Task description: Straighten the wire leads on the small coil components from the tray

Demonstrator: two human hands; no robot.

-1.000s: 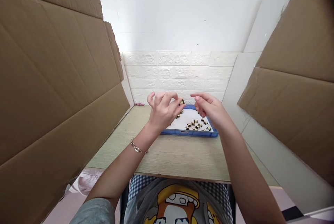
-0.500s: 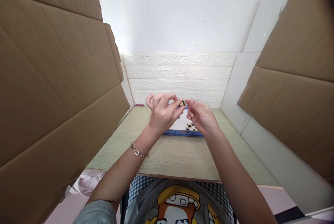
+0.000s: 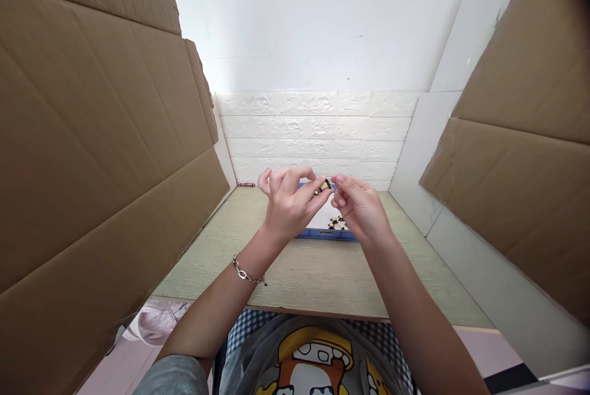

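My left hand pinches a small pale-yellow piece with black edges between thumb and forefinger, its other fingers lifted. Close on its right, my right hand is closed, thumb and forefinger pressed together at the piece's side; whatever is between those tips is too small to make out. Both hands are raised over a blue tray with a white bottom. Several small light pieces with dark edges lie in the tray's near right part. My left hand covers much of the tray's left side.
The tray stands on a pale wooden table. Cardboard panels rise on the left and right. A white brick-patterned wall closes the back. A small red tube-shaped thing lies at the far left corner.
Both hands have shifted slightly to the right with the small piece. It is still between my left thumb and forefinger.
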